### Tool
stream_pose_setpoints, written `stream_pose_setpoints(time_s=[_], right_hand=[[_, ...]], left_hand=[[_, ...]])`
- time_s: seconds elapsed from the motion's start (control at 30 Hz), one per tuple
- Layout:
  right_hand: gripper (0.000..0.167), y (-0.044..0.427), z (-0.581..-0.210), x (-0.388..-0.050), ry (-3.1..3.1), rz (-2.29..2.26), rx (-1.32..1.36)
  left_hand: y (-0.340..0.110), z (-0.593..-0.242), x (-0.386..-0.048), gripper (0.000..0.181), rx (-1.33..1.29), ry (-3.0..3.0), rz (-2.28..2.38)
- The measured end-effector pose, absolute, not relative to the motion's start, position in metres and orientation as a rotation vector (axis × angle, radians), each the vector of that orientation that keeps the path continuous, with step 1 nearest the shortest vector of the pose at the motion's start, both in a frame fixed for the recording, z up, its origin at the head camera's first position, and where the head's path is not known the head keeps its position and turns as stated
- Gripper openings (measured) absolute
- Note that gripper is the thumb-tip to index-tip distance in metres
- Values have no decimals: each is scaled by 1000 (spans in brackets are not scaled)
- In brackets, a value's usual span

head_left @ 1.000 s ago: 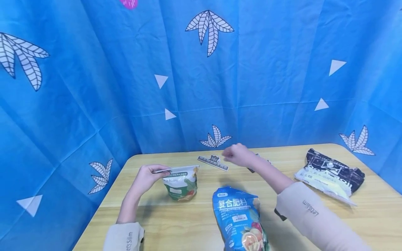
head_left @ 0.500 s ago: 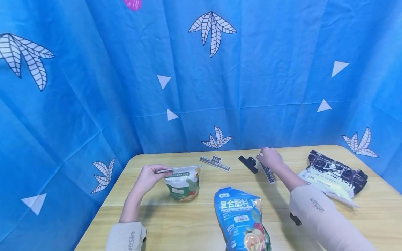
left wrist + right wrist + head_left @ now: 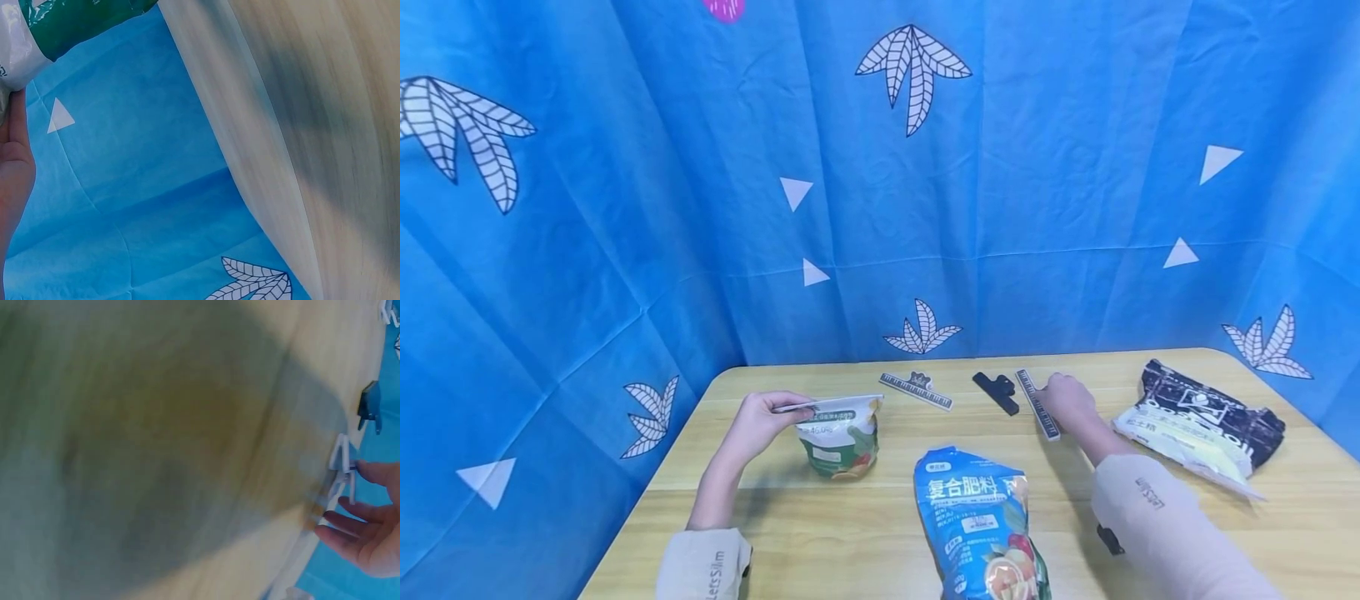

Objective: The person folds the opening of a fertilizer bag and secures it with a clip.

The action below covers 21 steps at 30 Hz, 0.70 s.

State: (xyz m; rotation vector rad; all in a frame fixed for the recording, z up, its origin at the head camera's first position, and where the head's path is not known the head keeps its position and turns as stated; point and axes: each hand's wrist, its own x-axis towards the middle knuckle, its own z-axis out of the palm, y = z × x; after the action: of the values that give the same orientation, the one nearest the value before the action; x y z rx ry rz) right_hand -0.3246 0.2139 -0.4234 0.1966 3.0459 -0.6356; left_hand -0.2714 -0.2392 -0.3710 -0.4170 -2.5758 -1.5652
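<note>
My left hand (image 3: 766, 422) pinches the flattened top edge of a green-and-white bag (image 3: 842, 443), which stands upright on the table. In the left wrist view, part of that bag (image 3: 81, 25) shows above the fingers. On the right, my right hand (image 3: 1069, 406) is at a bag clip (image 3: 1037, 405) with a piano-key print, lying on the table. The right wrist view shows this clip (image 3: 342, 464) from the side, thumb and forefinger at its handle, the other fingers loosely spread. A black clip (image 3: 996, 393) and another piano-key clip (image 3: 916, 390) lie to the left.
A blue fertilizer bag (image 3: 973, 525) lies at the front middle of the wooden table (image 3: 820, 533). A black-and-white bag (image 3: 1202, 427) lies at the right. Blue patterned cloth (image 3: 1037, 183) hangs behind the table's back edge.
My right hand has moved right, past the black clip, to the right-hand piano-key clip, then slightly down along it. The left hand stays at the green-and-white bag.
</note>
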Motion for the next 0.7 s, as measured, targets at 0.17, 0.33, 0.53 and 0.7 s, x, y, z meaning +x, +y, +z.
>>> stream_pose_setpoints(time_s=[0.17, 0.33, 0.53, 0.7], right_hand=[[37, 217, -426, -327, 3051, -631, 227], [24, 217, -419, -323, 3056, -771, 217], [20, 221, -415, -325, 2946, -1020, 218], [23, 228, -412, -330, 2772, -1115, 261]], left_hand=[[-239, -371, -270, 17, -424, -2576, -1559], [-239, -370, -270, 17, -429, -2574, -1559], [-239, -370, -270, 17, -413, -2574, -1558], [-239, -371, -270, 17, -409, -2574, -1562]])
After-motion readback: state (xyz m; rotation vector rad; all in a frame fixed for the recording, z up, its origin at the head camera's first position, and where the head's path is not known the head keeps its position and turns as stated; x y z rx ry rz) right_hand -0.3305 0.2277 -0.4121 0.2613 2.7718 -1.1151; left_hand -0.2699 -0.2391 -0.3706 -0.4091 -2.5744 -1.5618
